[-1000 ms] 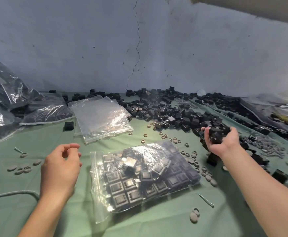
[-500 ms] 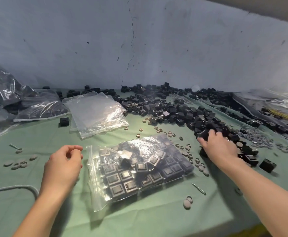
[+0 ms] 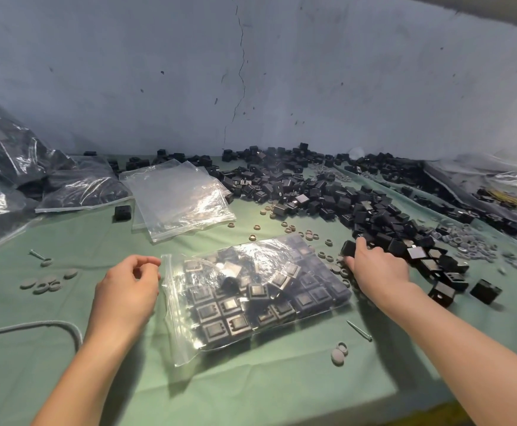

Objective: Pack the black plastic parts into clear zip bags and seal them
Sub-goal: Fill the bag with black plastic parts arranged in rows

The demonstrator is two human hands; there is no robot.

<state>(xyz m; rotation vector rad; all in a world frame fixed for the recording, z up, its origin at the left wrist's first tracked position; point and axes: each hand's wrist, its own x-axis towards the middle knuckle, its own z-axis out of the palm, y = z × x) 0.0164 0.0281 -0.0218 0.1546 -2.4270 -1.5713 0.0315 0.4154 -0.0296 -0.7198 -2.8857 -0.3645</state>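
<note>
Near the table's (image 3: 251,392) front edge lies a part-filled zip bag (image 3: 251,290). The left hand (image 3: 126,290), loosely curled and empty, hovers at its mouth; the right hand (image 3: 377,267) grasps black parts (image 3: 374,216) from the pile, probably to load.

A clear zip bag (image 3: 281,256) is laid flat on the worktop (image 3: 251,382), its zip edge turned to the left, and is filled with square black parts (image 3: 220,312). Loose black parts (image 3: 327,195) are heaped behind it, and empty zip bags (image 3: 177,198) are stacked beside them.
</note>
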